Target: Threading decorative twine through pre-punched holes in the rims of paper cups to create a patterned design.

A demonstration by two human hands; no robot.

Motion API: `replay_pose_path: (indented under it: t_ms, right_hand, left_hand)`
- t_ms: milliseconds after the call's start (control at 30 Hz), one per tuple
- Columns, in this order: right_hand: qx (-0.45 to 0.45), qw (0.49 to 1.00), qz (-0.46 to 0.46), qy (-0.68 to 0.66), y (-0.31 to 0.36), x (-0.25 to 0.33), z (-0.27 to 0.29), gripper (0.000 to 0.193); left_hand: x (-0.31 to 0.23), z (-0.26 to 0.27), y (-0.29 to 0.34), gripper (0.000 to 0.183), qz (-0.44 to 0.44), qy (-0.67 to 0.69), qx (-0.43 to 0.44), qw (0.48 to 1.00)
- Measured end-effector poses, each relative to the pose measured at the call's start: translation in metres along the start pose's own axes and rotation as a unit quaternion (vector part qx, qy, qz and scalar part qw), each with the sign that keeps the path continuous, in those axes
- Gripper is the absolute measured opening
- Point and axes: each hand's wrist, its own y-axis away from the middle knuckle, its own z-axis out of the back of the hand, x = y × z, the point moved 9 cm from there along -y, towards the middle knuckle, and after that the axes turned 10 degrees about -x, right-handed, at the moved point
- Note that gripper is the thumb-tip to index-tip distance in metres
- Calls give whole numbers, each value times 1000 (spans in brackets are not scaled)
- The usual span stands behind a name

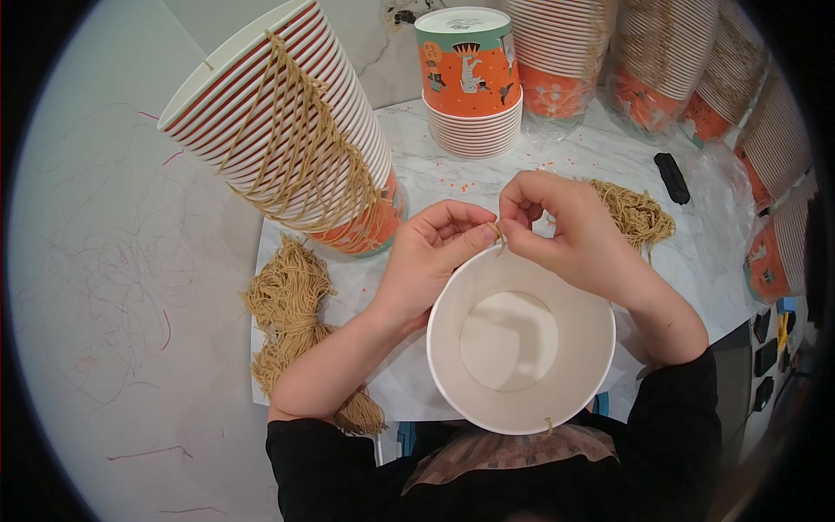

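Note:
A white paper bucket (pixel 449 344) faces me with its open mouth, close to my chest. At its far rim, my left hand (pixel 426 257) pinches a short tan string (pixel 499 233) between thumb and fingers. My right hand (pixel 565 222) is closed on the same string from the other side, with its fingertips bent together. Part of the string is hidden by the fingers. Another bit of tan string (pixel 549 426) hangs through the near rim of the bucket.
A tall leaning stack of paper buckets (pixel 348 113), draped with tan strings, stands at the left. Bundled tan string (pixel 287 296) lies below it, and more string (pixel 639 213) lies at right. Upside-down orange buckets (pixel 470 78), wrapped stacks (pixel 557 52) and a black object (pixel 671 178) stand or lie beyond.

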Motion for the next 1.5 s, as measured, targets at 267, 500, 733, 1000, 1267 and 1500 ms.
replay_pose_path:
  t_ms: [267, 500, 733, 1000, 1267, 1500]
  right_hand:
    - [6, 999, 14, 38, 2, 3, -2, 16]
    - [6, 999, 32, 27, 3, 10, -1, 18]
    - [10, 1000, 6, 12, 2, 2, -1, 15]
    - [17, 995, -53, -77, -1, -14, -5, 15]
    - [47, 992, -95, -66, 0, -17, -8, 13]
    - [-5, 999, 11, -30, 2, 0, -2, 14]
  left_hand:
    - [0, -1, 2, 16, -10, -3, -9, 1000]
    - [-5, 3, 2, 18, -38, -7, -29, 999]
    - [-8, 8, 1, 17, -47, -24, -33, 998]
    - [-20, 8, 2, 10, -123, -102, -15, 987]
    - [-19, 11, 2, 11, -100, -186, -25, 977]
    - [-20, 8, 3, 11, -87, -135, -9, 987]
